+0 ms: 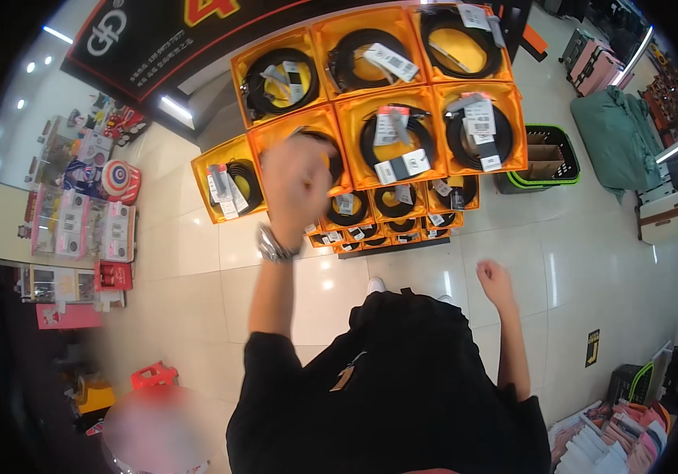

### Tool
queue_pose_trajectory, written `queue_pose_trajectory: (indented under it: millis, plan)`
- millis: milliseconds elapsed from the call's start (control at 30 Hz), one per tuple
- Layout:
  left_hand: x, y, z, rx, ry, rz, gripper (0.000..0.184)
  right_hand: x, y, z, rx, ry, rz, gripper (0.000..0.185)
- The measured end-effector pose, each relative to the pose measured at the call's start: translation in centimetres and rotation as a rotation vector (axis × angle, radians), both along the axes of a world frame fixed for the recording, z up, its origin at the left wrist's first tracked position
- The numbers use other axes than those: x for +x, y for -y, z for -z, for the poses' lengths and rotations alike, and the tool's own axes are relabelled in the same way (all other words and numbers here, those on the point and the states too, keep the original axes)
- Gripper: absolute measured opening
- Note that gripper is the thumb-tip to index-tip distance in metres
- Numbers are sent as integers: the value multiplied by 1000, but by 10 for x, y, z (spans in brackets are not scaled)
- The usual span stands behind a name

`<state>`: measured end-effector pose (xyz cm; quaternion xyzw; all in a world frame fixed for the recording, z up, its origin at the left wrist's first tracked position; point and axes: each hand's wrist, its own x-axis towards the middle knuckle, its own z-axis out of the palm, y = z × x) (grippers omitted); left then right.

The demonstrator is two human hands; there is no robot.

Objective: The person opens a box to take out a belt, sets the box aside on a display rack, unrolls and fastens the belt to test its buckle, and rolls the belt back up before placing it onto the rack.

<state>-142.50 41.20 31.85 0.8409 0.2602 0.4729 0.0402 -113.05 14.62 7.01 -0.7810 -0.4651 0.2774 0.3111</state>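
Note:
My left hand (pixel 299 186), blurred and with a metal watch (pixel 273 243) on its wrist, is over a coiled black belt in an orange box at the display's front left. Its fingers look curled; whatever they may hold is hidden behind the hand. Another belt (pixel 244 189) lies boxed to its left, and a tagged belt (pixel 397 146) sits just to its right. Low at my right side, away from the display, my right hand (pixel 495 282) hangs with its fingers curled in and nothing visible in it.
More boxed belts (pixel 465 47) fill the upper tier, with lower rows (pixel 396 201) stepping down toward the floor. A black basket with a green rim (pixel 578 178) stands right of the display. Suitcases (pixel 668 219) line the right; toy shelves (pixel 78 221) stand left. A red plastic stool (pixel 154 374) is lower left.

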Motion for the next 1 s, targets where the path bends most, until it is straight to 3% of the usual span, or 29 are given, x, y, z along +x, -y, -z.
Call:
queue_pose_trajectory:
  millis: [33,133,167,200,267,300,367,400,433,467,600,667,767,800,833,867,933,1000]
  plan:
    - [15,20,23,16,35,138,18,22,39,71,-94,4,65,22]
    - [72,104,84,-353,-135,453,18,54,184,251,-296,-18,184,25]
    - [93,124,108,-518,-191,546,18,52,237,274,-441,-275,340,24]
    - [109,138,134,-595,-344,590,15,43,284,284,-579,-535,504,23]
    - [116,151,216,-689,-662,555,17,24,356,259,-837,-618,788,27]
    - [109,157,260,-797,-751,474,21,21,384,246,-840,-641,838,27]
    - [80,161,337,-1027,-991,322,29,13,440,223,-727,-776,1041,25]
    - [48,166,399,-1179,-963,193,31,10,461,212,-724,-789,1103,25]
    - [9,166,453,-945,-1239,273,31,9,476,204,-578,-774,1234,25]
    - [-21,171,477,-921,-1423,302,31,7,486,196,-425,-744,1359,24]
    - [-66,181,473,-1178,-1765,326,32,-10,488,178,-221,-663,1691,24]
    - [-39,176,481,-1212,-1779,355,33,-27,466,176,-175,-732,1730,24]
    - [47,159,517,-1122,-1674,484,35,-66,433,222,-183,-978,1631,21]
    - [86,150,533,-1058,-1596,540,36,-111,465,339,-411,-600,875,25]
    - [126,141,542,-1000,-1507,596,36,-149,491,440,-420,9,341,29]
    - [187,143,505,-1011,-1433,529,40,-139,451,390,-351,-620,891,33]
    - [271,135,502,-1050,-987,511,36,-114,433,400,-361,-587,893,33]
    - [356,132,474,-1508,-796,434,26,-79,421,427,-370,-528,895,33]
